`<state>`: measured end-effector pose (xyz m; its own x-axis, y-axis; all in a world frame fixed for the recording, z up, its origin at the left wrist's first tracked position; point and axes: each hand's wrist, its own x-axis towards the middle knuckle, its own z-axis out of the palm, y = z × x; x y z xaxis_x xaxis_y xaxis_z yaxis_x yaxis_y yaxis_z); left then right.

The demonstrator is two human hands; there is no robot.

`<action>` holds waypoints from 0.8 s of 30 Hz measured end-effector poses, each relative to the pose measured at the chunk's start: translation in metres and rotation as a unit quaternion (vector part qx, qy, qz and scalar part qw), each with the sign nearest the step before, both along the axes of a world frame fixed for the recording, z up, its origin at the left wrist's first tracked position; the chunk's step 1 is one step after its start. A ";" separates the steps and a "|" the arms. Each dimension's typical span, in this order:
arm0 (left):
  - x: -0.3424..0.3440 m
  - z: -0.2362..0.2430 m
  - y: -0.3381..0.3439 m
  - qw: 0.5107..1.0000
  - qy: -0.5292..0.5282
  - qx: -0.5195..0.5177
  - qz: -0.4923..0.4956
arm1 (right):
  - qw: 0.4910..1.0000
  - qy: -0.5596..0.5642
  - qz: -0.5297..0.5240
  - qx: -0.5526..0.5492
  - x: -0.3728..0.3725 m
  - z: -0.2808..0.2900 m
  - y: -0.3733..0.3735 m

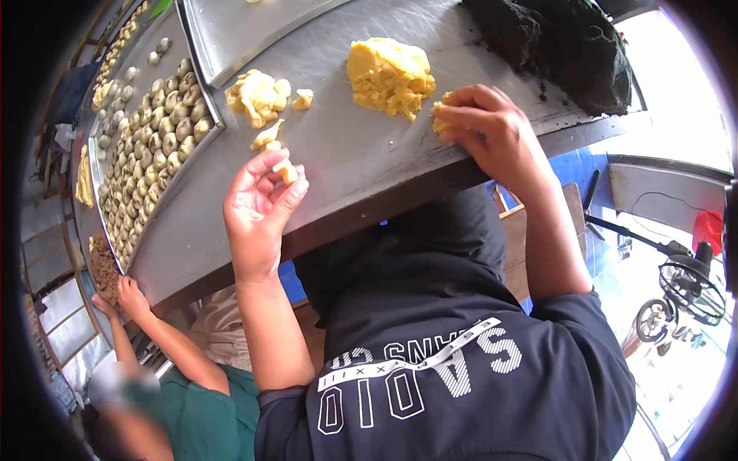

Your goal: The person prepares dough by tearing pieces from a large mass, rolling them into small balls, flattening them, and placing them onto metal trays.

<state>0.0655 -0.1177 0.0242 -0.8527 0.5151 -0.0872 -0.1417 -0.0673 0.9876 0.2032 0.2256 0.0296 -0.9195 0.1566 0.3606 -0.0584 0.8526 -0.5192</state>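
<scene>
Head view, starting at the left of the frame: a tray carries rows of round balls, whose fairly even look suggests that pieces of matching size matter. Right of it, on the worktop, a pale lump lies in the upper left-centre with a loose scrap beside it; taking bits of like size from there should serve best. At upper centre sits the yellow mound, its lower side rough and broken, so it will probably crumble; a soft pinch, with the bit pressed together before lifting, should hold better than a hard squeeze. Now the fingers: at left-centre, the left fingers are loosely curled, palm turned up, keeping a small pale piece close to the thumb, well clear of the mound. Right of the mound, the right fingers are nearly closed, pinching a yellow bit with the thumb; they partly cover it, so I cannot tell its full shape or how firmly it is pressed.
</scene>
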 end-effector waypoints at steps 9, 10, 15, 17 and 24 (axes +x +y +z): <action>0.002 -0.008 0.006 0.782 0.530 -0.328 -0.009 | 0.996 0.035 0.061 0.047 -0.030 -0.011 -0.037; 0.005 -0.005 0.008 0.781 0.531 -0.330 -0.008 | 0.996 0.037 0.063 0.046 -0.029 -0.008 -0.040; 0.011 -0.010 0.007 0.828 0.446 -0.339 0.029 | 0.993 -0.007 0.105 0.060 -0.023 -0.004 -0.052; 0.010 -0.019 -0.011 0.804 0.490 -0.336 -0.002 | 0.992 0.019 0.120 0.032 -0.022 -0.001 -0.043; -0.002 0.030 0.010 0.659 0.544 -0.499 -0.143 | 0.998 0.011 -0.002 0.063 -0.009 -0.007 -0.026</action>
